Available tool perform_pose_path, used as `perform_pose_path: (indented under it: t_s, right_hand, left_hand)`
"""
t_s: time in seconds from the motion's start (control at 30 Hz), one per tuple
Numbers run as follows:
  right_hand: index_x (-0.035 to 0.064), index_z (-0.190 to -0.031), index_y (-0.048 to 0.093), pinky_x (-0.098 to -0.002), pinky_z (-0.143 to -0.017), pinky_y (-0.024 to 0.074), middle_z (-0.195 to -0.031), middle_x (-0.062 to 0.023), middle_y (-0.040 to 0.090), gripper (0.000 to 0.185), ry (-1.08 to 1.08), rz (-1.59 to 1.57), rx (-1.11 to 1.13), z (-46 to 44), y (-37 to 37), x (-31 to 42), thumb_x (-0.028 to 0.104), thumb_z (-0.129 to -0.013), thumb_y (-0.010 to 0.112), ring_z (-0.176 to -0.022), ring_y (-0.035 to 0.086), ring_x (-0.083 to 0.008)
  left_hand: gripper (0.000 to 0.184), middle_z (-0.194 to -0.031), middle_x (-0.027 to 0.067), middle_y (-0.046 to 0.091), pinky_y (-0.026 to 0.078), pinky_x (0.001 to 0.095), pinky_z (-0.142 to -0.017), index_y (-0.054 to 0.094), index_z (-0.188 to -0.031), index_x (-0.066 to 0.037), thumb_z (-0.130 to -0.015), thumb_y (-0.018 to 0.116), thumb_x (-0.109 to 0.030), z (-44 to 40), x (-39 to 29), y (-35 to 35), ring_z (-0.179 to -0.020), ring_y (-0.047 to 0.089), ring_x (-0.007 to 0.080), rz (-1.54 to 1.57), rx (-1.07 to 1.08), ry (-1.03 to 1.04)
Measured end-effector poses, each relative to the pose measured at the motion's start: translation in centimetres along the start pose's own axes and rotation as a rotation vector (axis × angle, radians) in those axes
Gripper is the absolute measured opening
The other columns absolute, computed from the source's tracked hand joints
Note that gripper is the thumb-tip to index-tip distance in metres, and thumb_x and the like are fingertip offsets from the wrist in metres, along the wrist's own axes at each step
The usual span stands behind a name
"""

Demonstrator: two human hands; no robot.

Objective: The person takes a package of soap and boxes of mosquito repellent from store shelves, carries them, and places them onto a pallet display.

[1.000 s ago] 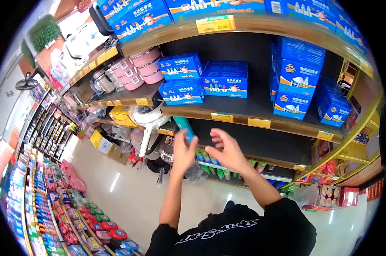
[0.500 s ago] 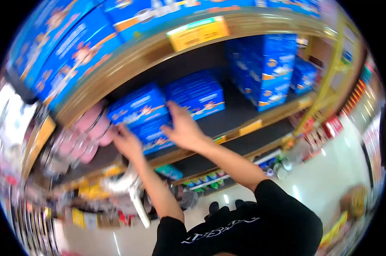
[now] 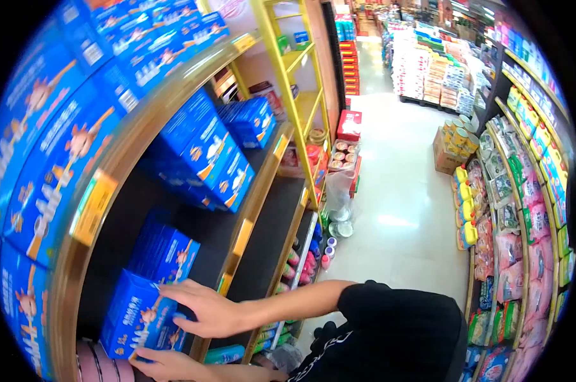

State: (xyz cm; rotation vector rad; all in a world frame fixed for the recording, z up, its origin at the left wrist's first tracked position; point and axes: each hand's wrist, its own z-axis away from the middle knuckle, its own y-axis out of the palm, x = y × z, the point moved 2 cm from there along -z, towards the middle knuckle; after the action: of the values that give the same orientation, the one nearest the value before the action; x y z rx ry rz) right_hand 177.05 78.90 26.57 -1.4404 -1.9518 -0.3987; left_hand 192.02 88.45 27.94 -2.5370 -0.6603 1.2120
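Observation:
A blue carton [image 3: 125, 312] with white lettering and a cartoon figure sits on the dark shelf at lower left, on top of another blue carton [image 3: 167, 334] that is partly covered by my hands. My right hand [image 3: 208, 310] presses its fingertips to the upper carton's right edge, thumb lower down. At the carton's lower left corner, my left hand [image 3: 163, 365] has its fingers against the edge. The carton lies between both hands. Behind it stands one more blue carton [image 3: 176, 254].
Taller stacked blue cartons [image 3: 205, 153] stand farther along the shelf. Above runs a wooden shelf edge with a yellow price tag [image 3: 93, 207]. Pink round containers [image 3: 97, 366] sit at the bottom left. A yellow ladder-like frame [image 3: 294, 83] ends the shelving; an aisle floor [image 3: 396, 223] lies right.
My view has swung right, bringing the aisle and opposite shelves into sight. My hands stay at the same carton stack, the right now reaching farther onto the upper carton's edge.

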Motion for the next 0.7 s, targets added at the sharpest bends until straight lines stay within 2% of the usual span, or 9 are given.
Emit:
perform_pose_path:
  t_s: [0.07, 0.1, 0.13, 0.23, 0.3, 0.4, 0.43, 0.57, 0.7]
  right_hand:
    - [-0.0024, -0.143, 0.044, -0.0431, -0.106, 0.0431, -0.14, -0.0222, 0.053, 0.06, 0.133, -0.094, -0.008, 2.3, -4.0, 0.6, 0.015, -0.09, 0.068, -0.124, 0.051, -0.0364]
    - [-0.0018, -0.143, 0.044, -0.042, -0.105, 0.044, -0.139, -0.021, 0.054, 0.061, 0.137, -0.088, -0.055, 3.8, -6.0, 0.4, 0.014, -0.09, 0.069, -0.124, 0.052, -0.0353]
    - [-0.0011, -0.144, 0.045, -0.0408, -0.104, 0.045, -0.138, -0.0199, 0.055, 0.062, 0.143, -0.082, -0.099, 5.3, -8.2, 0.1, 0.013, -0.089, 0.07, -0.124, 0.052, -0.0342]
    - [0.0005, -0.146, 0.044, -0.0382, -0.102, 0.0473, -0.15, -0.0172, 0.047, 0.065, 0.258, -0.064, -0.227, 9.1, -16.5, 0.7, 0.011, -0.088, 0.071, -0.128, 0.05, -0.0292]
    - [0.0009, -0.147, 0.041, -0.0383, -0.101, 0.0474, -0.154, -0.0164, 0.043, 0.07, 0.174, 0.002, -0.352, 11.3, -22.6, 1.1, 0.006, -0.085, 0.073, -0.132, 0.047, -0.0289]
    - [-0.0006, -0.148, 0.038, -0.0391, -0.101, 0.0481, -0.154, -0.0183, 0.041, 0.077, 0.094, 0.179, -0.53, 14.5, -31.4, 1.6, 0.001, -0.08, 0.075, -0.135, 0.043, -0.0301]
    - [-0.0003, -0.149, 0.037, -0.0397, -0.101, 0.0481, -0.154, -0.0193, 0.039, 0.079, 0.104, 0.241, -0.589, 15.3, -34.2, 2.0, 0.001, -0.08, 0.075, -0.136, 0.041, -0.0309]
    - [0.0042, -0.153, 0.028, -0.0423, -0.102, 0.0472, -0.157, -0.0206, 0.029, 0.087, 0.146, 0.353, -0.814, 18.9, -42.9, 2.6, 0.0, -0.08, 0.075, -0.14, 0.036, -0.0317]
    - [0.0017, -0.153, 0.027, -0.0418, -0.101, 0.0474, -0.157, -0.0225, 0.029, 0.089, 0.145, 0.449, -1.001, 22.3, -49.7, 1.7, 0.001, -0.078, 0.075, -0.141, 0.032, -0.0349]
  left_hand:
    - [0.05, -0.124, 0.0226, 0.06, 0.047, 0.0487, -0.096, 0.056, -0.134, -0.001, -0.104, 0.049, -0.041, 4.1, -1.9, 0.5, -0.112, 0.061, 0.0401, 0.193, -0.126, 0.028]
    - [0.055, -0.129, 0.0259, 0.051, 0.043, 0.0485, -0.104, 0.049, -0.138, 0.006, -0.104, 0.053, -0.037, 5.8, -1.3, 1.6, -0.122, 0.052, 0.0402, 0.309, -0.191, 0.179]
    - [0.061, -0.138, 0.0283, 0.044, 0.038, 0.0469, -0.111, 0.038, -0.143, 0.01, -0.104, 0.053, -0.035, 8.5, -2.7, 2.0, -0.133, 0.043, 0.0387, 0.395, -0.159, 0.147]
    - [0.065, -0.152, 0.0296, 0.03, 0.031, 0.0476, -0.117, 0.024, -0.152, 0.008, -0.104, 0.051, -0.026, 17.2, -7.5, 3.2, -0.139, 0.036, 0.0369, 0.902, -0.026, 0.285]
    - [0.067, -0.154, 0.0298, 0.028, 0.027, 0.0511, -0.117, 0.019, -0.154, 0.007, -0.103, 0.05, -0.022, 24.7, -14.1, 1.2, -0.14, 0.035, 0.0373, 1.032, 0.154, 0.206]
    - [0.077, -0.154, 0.0357, 0.025, 0.028, 0.0512, -0.117, 0.016, -0.154, 0.009, -0.101, 0.05, -0.037, 33.5, -19.5, 1.8, -0.14, 0.038, 0.0416, 1.233, 0.352, 0.21]
    - [0.092, -0.161, 0.0298, 0.009, 0.011, 0.0533, -0.121, -0.003, -0.156, 0.004, -0.098, 0.053, -0.04, 36.3, -21.0, 2.1, -0.149, 0.016, 0.0403, 1.38, 0.53, 0.206]
    - [0.096, -0.16, 0.0296, 0.006, 0.011, 0.0586, -0.12, -0.003, -0.157, 0.003, -0.089, 0.056, -0.029, 45.4, -26.7, 2.2, -0.149, 0.015, 0.043, 1.583, 0.802, 0.294]
    - [0.097, -0.16, 0.029, 0.013, 0.018, 0.0556, -0.119, 0.007, -0.158, 0.001, -0.085, 0.059, -0.037, 53.1, -32.9, 2.0, -0.148, 0.02, 0.0416, 1.618, 0.914, 0.27]
